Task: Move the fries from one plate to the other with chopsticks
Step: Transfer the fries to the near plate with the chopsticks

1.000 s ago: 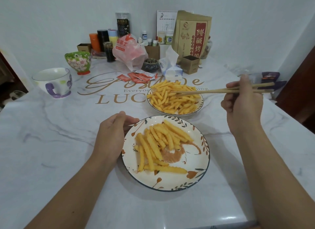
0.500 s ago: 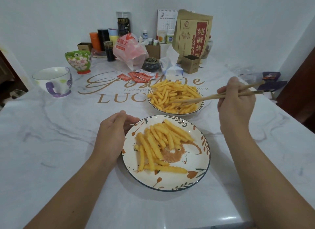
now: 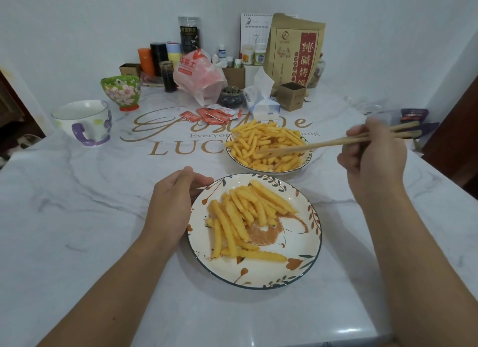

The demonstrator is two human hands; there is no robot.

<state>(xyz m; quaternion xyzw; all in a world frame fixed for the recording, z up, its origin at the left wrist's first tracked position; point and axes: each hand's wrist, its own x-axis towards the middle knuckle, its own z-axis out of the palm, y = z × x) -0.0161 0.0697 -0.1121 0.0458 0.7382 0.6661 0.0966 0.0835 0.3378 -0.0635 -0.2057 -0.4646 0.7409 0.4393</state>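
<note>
Two plates of crinkle-cut fries stand on the marble table. The near plate [image 3: 305, 266] has a leaf pattern and holds a loose pile of fries [image 3: 243, 215]. The far plate [image 3: 306, 160] is heaped with fries [image 3: 261, 142]. My right hand [image 3: 375, 152] grips a pair of wooden chopsticks [image 3: 320, 145], whose tips reach into the far pile; whether they pinch a fry I cannot tell. My left hand [image 3: 173, 207] rests on the table against the near plate's left rim, fingers curled at the edge.
A white mug [image 3: 82, 121] and a green flowered bowl [image 3: 121, 90] sit at the left. Red sauce packets [image 3: 209, 114], a tissue pack [image 3: 261, 101], a plastic bag [image 3: 199, 75], a brown paper bag [image 3: 294, 52] and several jars crowd the back. The table edge runs along the right.
My right hand has come down and toward the left, bringing the chopstick tips from above the far plate down into its fries. My left hand has stayed at the near plate.
</note>
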